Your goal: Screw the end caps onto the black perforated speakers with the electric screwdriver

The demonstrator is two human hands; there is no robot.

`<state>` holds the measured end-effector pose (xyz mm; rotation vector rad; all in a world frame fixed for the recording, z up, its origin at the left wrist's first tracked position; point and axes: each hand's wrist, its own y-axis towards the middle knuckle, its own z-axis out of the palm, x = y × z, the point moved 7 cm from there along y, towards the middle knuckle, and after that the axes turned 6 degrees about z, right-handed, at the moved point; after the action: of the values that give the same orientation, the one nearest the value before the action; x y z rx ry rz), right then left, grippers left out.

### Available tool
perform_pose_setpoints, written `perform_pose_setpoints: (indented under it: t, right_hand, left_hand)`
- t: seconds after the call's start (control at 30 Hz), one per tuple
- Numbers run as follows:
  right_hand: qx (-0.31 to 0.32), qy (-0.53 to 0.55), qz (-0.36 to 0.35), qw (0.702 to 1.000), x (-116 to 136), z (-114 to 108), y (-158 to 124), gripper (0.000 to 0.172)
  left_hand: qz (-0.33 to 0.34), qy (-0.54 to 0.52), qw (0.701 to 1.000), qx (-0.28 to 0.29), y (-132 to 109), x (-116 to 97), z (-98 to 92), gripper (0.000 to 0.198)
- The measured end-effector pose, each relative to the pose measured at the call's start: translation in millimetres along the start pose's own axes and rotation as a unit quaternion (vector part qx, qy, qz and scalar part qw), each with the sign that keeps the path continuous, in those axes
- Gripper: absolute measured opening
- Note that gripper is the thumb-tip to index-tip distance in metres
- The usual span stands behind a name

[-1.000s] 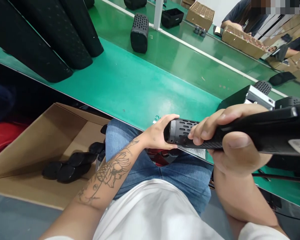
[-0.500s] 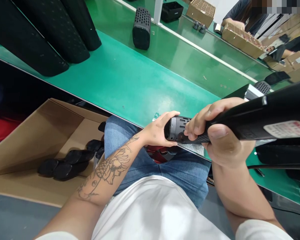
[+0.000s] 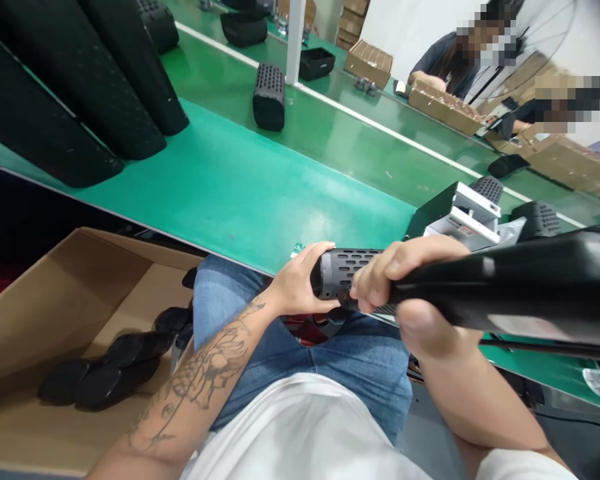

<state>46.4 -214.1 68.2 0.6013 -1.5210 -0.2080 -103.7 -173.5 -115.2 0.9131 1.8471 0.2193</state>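
A black perforated speaker housing [image 3: 347, 263] lies on its side at the bench's near edge, above my lap. My left hand [image 3: 297, 280] is closed around its smooth end. In my right hand [image 3: 430, 293] is a long black electric screwdriver [image 3: 525, 283] with a pale label, gripped near its front. The fingers of that hand rest close against the housing, and they hide the screwdriver's tip. Whether the tip touches the housing cannot be seen.
Left of my legs stands a cardboard box [image 3: 45, 293] holding several black housings [image 3: 125, 353]. Long black pieces [image 3: 105, 87] lean at upper left. Another perforated housing [image 3: 269, 97] stands on the green bench [image 3: 230, 193]. A white-and-black device [image 3: 473, 217] sits right. Two people work opposite.
My view has tilted upward, so the bench and box appear lower. The screwdriver's rear end has dropped to nearly level. Both hands keep their hold.
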Motion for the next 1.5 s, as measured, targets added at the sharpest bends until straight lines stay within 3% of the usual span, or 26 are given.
perform_pose_setpoints:
  t: [0.1,0.17,0.23,0.27,0.33,0.4,0.47,0.57,0.7,0.8,0.87,0.93,1.03,1.1,1.33,1.5]
  right_hand:
    - [-0.058,0.02,-0.066,0.996,27,-37,3,0.025]
    - [-0.199,-0.037,-0.073,0.977,32,-90,3,0.02]
    - [-0.34,-0.131,-0.072,0.929,30,-148,-3,0.01]
    - [-0.395,-0.186,-0.072,0.897,27,-174,-7,0.008]
    - [-0.433,-0.215,-0.076,0.872,13,-217,-13,0.009]
    - [-0.437,-0.212,-0.077,0.871,-3,-246,-19,0.015]
    - [-0.434,-0.202,-0.074,0.875,-15,-260,-25,0.019]
    - [-0.427,-0.185,-0.061,0.883,-23,-263,-31,0.02]
    - [-0.432,-0.155,-0.05,0.887,-7,-252,-36,0.015]
    - [-0.444,-0.132,-0.062,0.884,22,-240,-48,0.01]
    - [-0.417,-0.108,-0.076,0.899,43,-227,-58,0.01]
    - [-0.344,-0.087,-0.067,0.932,57,-209,-64,0.02]
    - [-0.217,-0.074,-0.044,0.972,59,-176,-67,0.031]
    - [-0.176,-0.055,-0.053,0.981,53,-159,-64,0.028]
    - [-0.213,-0.031,-0.079,0.973,23,-144,-51,0.021]
    - [-0.207,-0.037,-0.037,0.977,10,-142,-48,0.018]
  left_hand:
    - [0.003,0.124,0.988,-0.093,-23,-19,7.4,0.114]
    - [-0.016,0.198,0.964,-0.176,-49,-37,15.2,0.12]
    - [-0.003,0.214,0.956,-0.2,-74,-59,31.1,0.117]
    - [0.017,0.212,0.958,-0.19,-84,-69,40.6,0.109]
    - [0.068,0.199,0.968,-0.133,-95,-86,60.2,0.09]
    - [0.127,0.17,0.976,-0.045,-93,-97,76.9,0.069]
    - [0.206,0.15,0.967,0.022,-78,-107,82.9,0.052]
    - [0.299,0.186,0.933,0.067,-27,-117,71.1,0.052]
    - [0.258,0.244,0.908,0.221,60,-103,59.6,0.081]
    - [0.213,0.264,0.896,0.286,94,-90,59.6,0.087]
    - [0.172,0.307,0.895,0.273,101,-83,60.1,0.09]
    - [0.128,0.348,0.896,0.244,100,-79,59.3,0.095]
    - [0.087,0.371,0.896,0.226,93,-78,58.4,0.098]
    - [0.079,0.372,0.896,0.229,91,-80,58.2,0.097]
    - [0.072,0.362,0.904,0.217,92,-83,55.9,0.095]
    - [0.072,0.366,0.901,0.222,92,-81,56.7,0.101]
